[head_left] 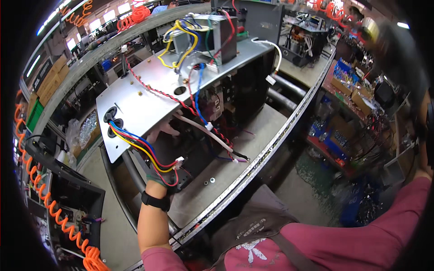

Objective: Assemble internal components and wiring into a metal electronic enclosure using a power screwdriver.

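A silver metal plate [140,79] lies at a tilt over a dark equipment chassis [244,90]. My left hand [163,129] reaches in beneath the plate's near edge, fingers stretched and partly hidden by the black panel. Beside it, a bundle of blue, red, yellow and black wires [147,147] comes through a round grommet and ends in a white connector [179,161]. A transformer [205,38] with yellow wires stands on the plate. At the far right my raised right hand [424,113], mostly dark at the rim, holds a blurred dark power tool [398,58] with a yellow part.
Two loose nuts [212,180] lie on the grey work surface [192,205], bounded by a worn metal rail [271,151]. Rollers [289,86] lie beyond. Parts bins [343,83] stand on a red bench at right; an orange coiled hose [54,207] hangs at left.
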The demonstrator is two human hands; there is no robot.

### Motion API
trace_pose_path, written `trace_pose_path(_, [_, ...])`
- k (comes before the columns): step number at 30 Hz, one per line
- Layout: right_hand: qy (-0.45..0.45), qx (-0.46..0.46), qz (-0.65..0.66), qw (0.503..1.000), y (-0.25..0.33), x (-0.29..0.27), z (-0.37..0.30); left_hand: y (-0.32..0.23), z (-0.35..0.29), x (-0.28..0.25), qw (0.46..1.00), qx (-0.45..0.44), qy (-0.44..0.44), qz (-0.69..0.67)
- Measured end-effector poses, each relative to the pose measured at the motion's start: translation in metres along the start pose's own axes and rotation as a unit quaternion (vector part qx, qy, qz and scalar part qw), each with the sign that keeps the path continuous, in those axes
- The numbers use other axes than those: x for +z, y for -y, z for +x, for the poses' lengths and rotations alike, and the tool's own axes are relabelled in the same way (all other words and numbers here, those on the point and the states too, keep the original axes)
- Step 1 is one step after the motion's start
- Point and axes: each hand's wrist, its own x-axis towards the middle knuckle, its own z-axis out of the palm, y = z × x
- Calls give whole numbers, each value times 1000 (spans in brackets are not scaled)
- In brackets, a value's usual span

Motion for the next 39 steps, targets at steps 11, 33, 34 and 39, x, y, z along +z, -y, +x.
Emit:
trace_pose_path(11, [194, 101, 639, 738, 186, 254, 8, -39, 12, -20, 971, -94, 151, 160])
trace_pose_path(33, [56, 181, 805, 563, 222, 267, 52, -28, 8, -23, 950, -28, 145, 277])
trace_pose_path(34, [88, 191, 818, 535, 226, 268, 53, -31, 7, -23, 931, -26, 178, 318])
trace_pose_path(39, [189, 242, 734, 606, 231, 261, 50, -49, 11, -19, 953, -69, 160, 249])
